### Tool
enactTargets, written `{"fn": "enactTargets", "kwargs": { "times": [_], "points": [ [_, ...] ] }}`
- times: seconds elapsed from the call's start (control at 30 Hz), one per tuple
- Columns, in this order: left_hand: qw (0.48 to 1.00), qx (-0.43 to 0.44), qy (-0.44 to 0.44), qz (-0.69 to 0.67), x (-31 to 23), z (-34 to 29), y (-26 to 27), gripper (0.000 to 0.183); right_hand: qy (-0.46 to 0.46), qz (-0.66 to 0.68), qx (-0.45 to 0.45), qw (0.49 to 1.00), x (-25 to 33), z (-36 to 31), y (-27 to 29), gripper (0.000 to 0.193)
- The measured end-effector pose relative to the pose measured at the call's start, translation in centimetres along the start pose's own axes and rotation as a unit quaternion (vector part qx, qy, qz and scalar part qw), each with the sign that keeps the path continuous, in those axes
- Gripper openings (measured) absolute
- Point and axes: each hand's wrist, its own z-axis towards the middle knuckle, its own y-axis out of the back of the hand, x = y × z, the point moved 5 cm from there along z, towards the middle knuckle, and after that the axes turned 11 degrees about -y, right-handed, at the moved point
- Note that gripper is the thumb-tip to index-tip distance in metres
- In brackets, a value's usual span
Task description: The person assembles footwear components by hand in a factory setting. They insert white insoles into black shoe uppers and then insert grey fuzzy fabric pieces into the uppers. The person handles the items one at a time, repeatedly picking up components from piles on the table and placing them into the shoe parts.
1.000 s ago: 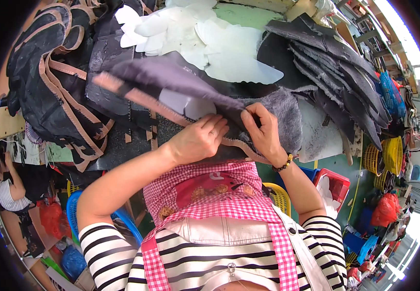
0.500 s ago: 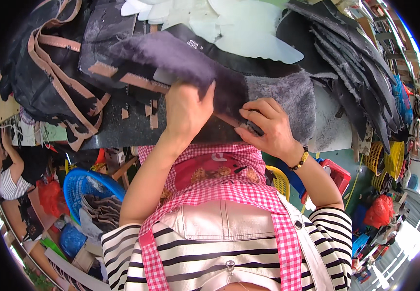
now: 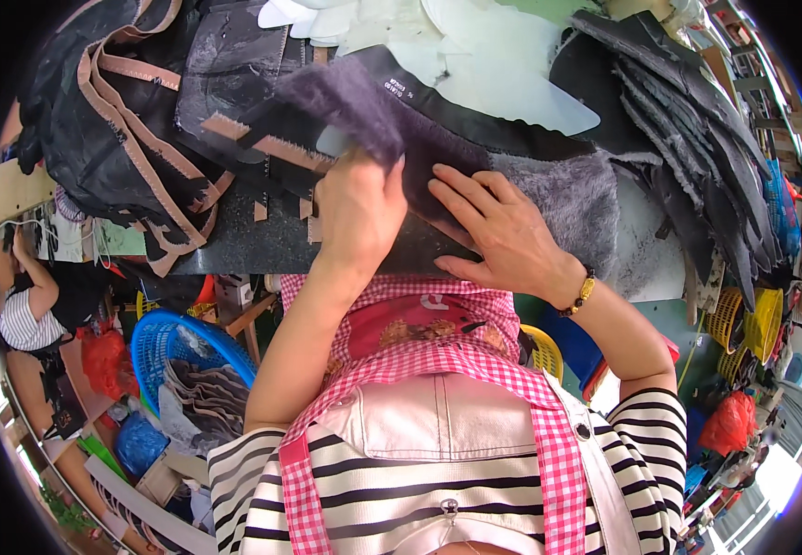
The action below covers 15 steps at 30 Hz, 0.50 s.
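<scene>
A dark fleece-lined piece (image 3: 556, 190) lies across the dark work table (image 3: 234, 254) in front of me, its left part folded up to show purplish pile. My left hand (image 3: 357, 211) is closed on the near edge of this piece, thumb pointing up. A pale flat tip (image 3: 332, 141) shows just beyond its knuckles; what it belongs to is hidden. My right hand (image 3: 517, 229) rests on the piece to the right, fingers stretched out and slightly apart. Tan strips (image 3: 290, 153) with notched edges run out to the left of my left hand.
Black sheets with tan edging (image 3: 128, 116) are heaped at the left. Pale translucent plates (image 3: 512, 69) lie at the back. Several dark fleece pieces (image 3: 688, 139) are stacked at the right. Below the table edge stands a blue basket (image 3: 147, 356) holding cut pieces. Another person (image 3: 31, 314) is at far left.
My right hand has gone from a closed, pinching shape near the front edge to lying with fingers stretched on the piece. The folded left part now reaches less far left.
</scene>
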Motion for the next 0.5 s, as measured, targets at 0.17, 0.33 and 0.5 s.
{"fn": "enactTargets", "kwargs": {
  "times": [0.17,0.33,0.5],
  "points": [
    [0.998,0.019,-0.032,0.059,0.2,0.5,-1.1,0.011,-0.012,-0.015,0.04,0.999,1.1,1.9,0.4,0.09],
    [0.974,0.075,0.084,0.196,0.4,-0.3,1.5,0.033,-0.042,-0.029,0.093,0.994,1.4,3.0,0.1,0.099],
    [0.972,0.0,-0.004,0.235,2.0,-1.5,3.0,0.042,-0.049,-0.042,0.066,0.996,1.7,4.1,-0.3,0.098]
  ]
}}
